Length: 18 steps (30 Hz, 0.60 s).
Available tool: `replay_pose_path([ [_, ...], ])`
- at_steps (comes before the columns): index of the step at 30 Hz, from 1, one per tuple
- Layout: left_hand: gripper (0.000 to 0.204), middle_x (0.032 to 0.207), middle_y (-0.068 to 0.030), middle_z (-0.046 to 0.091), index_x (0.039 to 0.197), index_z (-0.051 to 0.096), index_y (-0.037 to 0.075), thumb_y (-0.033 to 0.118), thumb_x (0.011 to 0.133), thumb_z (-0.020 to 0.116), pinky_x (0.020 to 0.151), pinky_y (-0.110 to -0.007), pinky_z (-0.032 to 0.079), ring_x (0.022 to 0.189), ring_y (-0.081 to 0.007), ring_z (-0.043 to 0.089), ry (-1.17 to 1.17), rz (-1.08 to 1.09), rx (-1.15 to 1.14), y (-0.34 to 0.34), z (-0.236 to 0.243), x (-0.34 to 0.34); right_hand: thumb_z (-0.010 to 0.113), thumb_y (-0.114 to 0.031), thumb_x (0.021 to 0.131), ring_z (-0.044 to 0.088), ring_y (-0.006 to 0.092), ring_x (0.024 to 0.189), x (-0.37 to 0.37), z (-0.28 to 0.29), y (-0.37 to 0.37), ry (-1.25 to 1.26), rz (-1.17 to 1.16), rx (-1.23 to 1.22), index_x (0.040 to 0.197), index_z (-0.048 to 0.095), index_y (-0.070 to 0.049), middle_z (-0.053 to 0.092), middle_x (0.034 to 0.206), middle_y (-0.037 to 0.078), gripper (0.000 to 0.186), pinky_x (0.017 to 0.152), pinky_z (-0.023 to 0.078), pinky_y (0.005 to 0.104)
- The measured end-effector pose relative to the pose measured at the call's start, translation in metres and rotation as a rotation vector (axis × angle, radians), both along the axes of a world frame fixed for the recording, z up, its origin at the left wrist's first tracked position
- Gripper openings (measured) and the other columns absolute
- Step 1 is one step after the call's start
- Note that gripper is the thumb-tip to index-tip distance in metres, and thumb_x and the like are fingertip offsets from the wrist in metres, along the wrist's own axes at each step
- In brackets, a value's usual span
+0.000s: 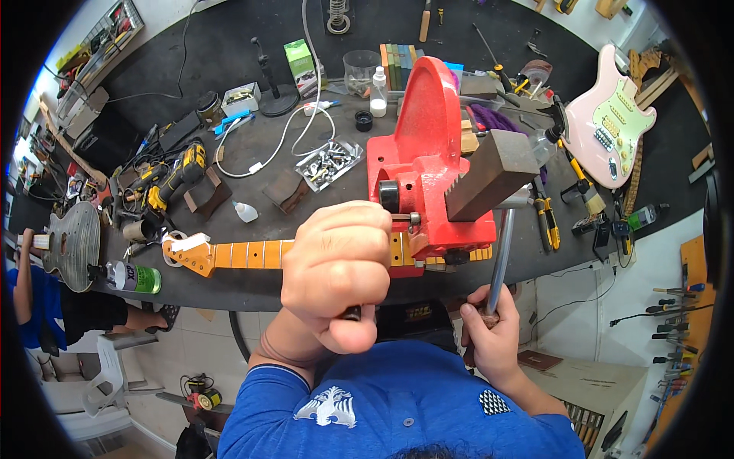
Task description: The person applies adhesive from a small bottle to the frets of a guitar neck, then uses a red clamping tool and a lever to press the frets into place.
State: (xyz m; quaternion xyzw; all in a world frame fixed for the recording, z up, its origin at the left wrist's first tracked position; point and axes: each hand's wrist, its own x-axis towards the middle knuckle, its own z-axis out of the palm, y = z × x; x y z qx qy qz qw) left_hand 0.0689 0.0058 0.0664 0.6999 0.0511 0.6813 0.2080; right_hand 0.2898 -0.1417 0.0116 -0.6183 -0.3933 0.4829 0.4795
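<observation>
One guitar neck [252, 254] lies flat along the near edge of the bench [229, 69], clamped under one red press [425, 164]. The left hand [336, 268] is clenched around a dark handle by the press. The right hand [493, 340] grips the shaft of one hammer [489, 172], whose head hovers just beside the press. Further out sit one yellow drill [177, 174], one tray of metal parts [329, 162], one spray can [134, 277] and two guitars: one pink [612, 122], one grey [73, 245].

- Red press [423, 164] blocks the guitar neck [252, 253] at 3 o'clock.
- Open bench [260, 199] at 12 o'clock, between glue bottle [245, 212] and tray of hardware [329, 163].
</observation>
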Motion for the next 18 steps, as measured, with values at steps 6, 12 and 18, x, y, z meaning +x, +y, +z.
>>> replay_pose_path([
  [6, 0.066, 0.061, -0.0012, 0.037, 0.082, 0.043, 0.010, 0.069, 0.110, 0.047, 0.049, -0.035, 0.033, 0.050, -0.0193, 0.036, 0.005, -0.015, 0.039, 0.001, -0.008, -0.002, 0.070, -0.005, 0.106, 0.054, 0.0064, 0.050, 0.000, -0.001, 0.001, 0.014, 0.000, 0.000, 0.114, 0.056, -0.006, 0.058, 0.072, -0.001, 0.016, 0.041, 0.039, 0.0252],
  [12, 0.059, 0.073, -0.0067, 0.051, 0.080, 0.056, 0.006, 0.054, 0.113, 0.052, 0.059, -0.044, 0.049, 0.062, -0.0281, 0.053, 0.053, -0.081, 0.102, 0.003, -0.011, -0.005, 0.070, -0.005, 0.106, 0.054, 0.0062, 0.051, 0.000, -0.002, 0.001, 0.021, -0.003, 0.020, 0.114, 0.056, -0.006, 0.059, 0.072, -0.001, 0.016, 0.041, 0.039, 0.0248],
  [18, 0.062, 0.060, -0.0031, 0.043, 0.073, 0.046, 0.009, 0.055, 0.113, 0.054, 0.050, -0.037, 0.039, 0.051, -0.0204, 0.042, -0.064, -0.024, 0.171, 0.000, -0.026, 0.005, 0.069, -0.003, 0.105, 0.055, 0.0060, 0.051, 0.000, 0.005, 0.001, 0.063, 0.006, -0.038, 0.113, 0.056, -0.006, 0.059, 0.073, -0.001, 0.016, 0.042, 0.040, 0.0243],
])
